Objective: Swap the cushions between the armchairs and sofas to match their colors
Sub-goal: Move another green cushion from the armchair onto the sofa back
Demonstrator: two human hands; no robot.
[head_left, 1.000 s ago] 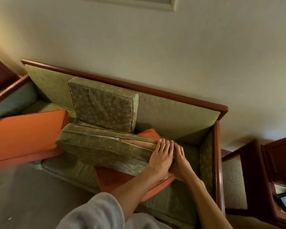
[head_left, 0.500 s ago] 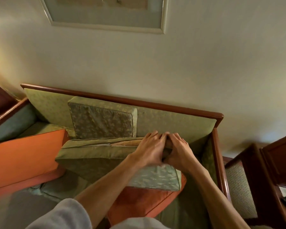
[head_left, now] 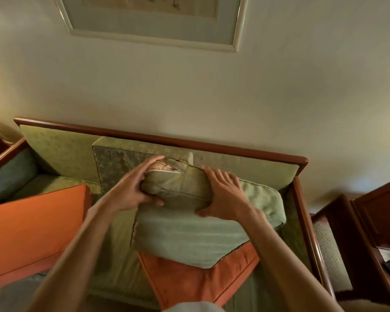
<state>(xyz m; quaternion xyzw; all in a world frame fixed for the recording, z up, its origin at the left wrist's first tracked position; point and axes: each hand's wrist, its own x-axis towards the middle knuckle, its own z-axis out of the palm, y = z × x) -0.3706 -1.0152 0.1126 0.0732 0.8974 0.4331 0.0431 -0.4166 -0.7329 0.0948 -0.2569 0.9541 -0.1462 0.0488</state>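
Green sofa (head_left: 245, 170): both hands grip green cushion (head_left: 189, 235) edge.

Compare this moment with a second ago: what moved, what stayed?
The green cushion was tipped up and swung around; both hands, left hand and right hand, now grip its zippered end together. The orange cushion beneath, the upright back cushion and the left orange cushion stayed.

head view, looking steeply down, close over green sofa (head_left: 268, 174), facing wall (head_left: 279, 86)
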